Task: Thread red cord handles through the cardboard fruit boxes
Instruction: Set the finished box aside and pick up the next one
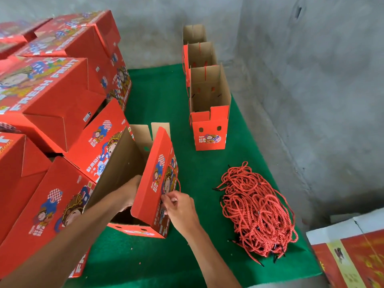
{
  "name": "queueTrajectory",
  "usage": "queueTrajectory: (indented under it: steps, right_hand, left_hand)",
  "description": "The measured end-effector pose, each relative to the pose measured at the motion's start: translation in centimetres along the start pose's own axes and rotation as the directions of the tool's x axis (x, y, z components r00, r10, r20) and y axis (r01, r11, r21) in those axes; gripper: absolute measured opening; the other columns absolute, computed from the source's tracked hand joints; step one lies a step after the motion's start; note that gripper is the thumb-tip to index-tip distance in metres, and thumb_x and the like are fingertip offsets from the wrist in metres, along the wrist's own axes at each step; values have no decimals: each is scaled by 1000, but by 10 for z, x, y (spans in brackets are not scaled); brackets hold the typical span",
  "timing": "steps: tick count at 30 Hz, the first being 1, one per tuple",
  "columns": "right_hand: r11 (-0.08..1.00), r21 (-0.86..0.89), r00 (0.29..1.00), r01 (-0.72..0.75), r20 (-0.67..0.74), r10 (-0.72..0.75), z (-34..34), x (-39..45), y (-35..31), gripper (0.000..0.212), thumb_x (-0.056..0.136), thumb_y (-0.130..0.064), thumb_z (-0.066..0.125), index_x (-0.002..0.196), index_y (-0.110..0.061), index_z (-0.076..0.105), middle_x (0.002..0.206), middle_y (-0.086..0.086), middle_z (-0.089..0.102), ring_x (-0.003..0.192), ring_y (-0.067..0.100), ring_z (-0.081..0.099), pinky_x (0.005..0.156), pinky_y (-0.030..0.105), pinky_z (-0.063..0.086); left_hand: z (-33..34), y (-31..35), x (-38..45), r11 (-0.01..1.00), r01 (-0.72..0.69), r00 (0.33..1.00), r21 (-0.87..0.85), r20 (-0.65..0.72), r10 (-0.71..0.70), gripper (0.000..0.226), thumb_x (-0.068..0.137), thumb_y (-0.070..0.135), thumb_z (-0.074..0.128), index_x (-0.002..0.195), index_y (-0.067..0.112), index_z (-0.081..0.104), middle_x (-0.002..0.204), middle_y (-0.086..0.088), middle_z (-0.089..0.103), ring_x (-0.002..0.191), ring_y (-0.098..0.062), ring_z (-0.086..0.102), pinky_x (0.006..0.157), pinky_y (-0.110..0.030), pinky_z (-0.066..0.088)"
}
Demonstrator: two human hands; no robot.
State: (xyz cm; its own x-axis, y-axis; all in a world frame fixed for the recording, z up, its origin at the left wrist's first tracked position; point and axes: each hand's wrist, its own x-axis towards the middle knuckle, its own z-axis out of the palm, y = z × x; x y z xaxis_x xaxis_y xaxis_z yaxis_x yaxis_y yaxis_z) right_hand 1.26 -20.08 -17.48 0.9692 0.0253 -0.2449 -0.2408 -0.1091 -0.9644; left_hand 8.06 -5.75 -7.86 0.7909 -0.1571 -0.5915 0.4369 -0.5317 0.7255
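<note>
Red cord (176, 179) loops outside the open fruit box (153, 179) beside the cord pile (259, 213); our right grip (178, 206) pinches it, left grip (131, 192) inside, unseen. We judge a slip could unthread it.

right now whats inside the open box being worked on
The left hand reaches inside the open box, against bare brown cardboard. Its fingers and the box floor are hidden by the red wall.

Near edge, centre: open box (145, 183) on the desk (162, 96)
Right of it: cord pile (257, 213)
Behind: row of boxes (207, 96) — running back
Left: stacked boxes (52, 90) — beside the open box
</note>
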Motion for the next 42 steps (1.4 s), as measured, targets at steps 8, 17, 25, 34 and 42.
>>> queueTrajectory:
  steps: [8, 17, 25, 34, 42]
  right_hand:
    - [997, -70, 993, -13, 118, 21, -22, 11, 15, 30, 105, -47, 55, 104, -22, 69, 110, -11, 72, 99, -1, 67, 84, 24, 54]
    - [362, -914, 982, -182, -188, 19, -108, 71, 72, 38, 97, 0, 61, 134, -8, 60, 139, 9, 55, 124, 24, 53, 109, 35, 47]
    - [122, -990, 997, -71, -66, 38, -123, 87, 82, 26, 100, -8, 56, 124, -11, 64, 130, 9, 58, 123, 27, 53, 103, 38, 49]
    - [618, -774, 981, -140, -191, -17, -134, 96, 52, 13, 105, -22, 54, 109, -13, 62, 98, 3, 70, 87, 20, 68, 78, 36, 59]
    - [993, 101, 998, 56, -16, -55, -98, 97, -1, 9, 104, -5, 57, 103, 4, 58, 94, 24, 65, 82, 28, 62, 79, 43, 52]
  left_hand:
    - [-1, -19, 11, 996, -85, 994, 36, 69, 82, 20, 97, 11, 62, 116, 15, 66, 96, -3, 79, 92, -24, 75, 84, -43, 61]
    - [-5, 42, 27, 906, -23, 996, -423, -87, -15, 69, 94, 77, 34, 110, 22, 72, 103, -4, 79, 99, -25, 74, 93, -42, 52]
    - [-3, 69, 13, 862, -375, 927, 340, 133, 351, 28, 90, -9, 56, 107, 9, 70, 101, -3, 77, 82, -8, 69, 73, -29, 57]
    - [-27, 72, -12, 667, -218, 929, 713, 362, -82, 53, 72, 82, 64, 102, 40, 78, 94, 21, 76, 89, -1, 71, 93, -32, 54]
    - [-3, 86, 35, 932, 208, 976, -297, -4, -219, 68, 97, 65, 43, 146, 18, 32, 150, -20, 40, 123, -51, 53, 76, -62, 58]
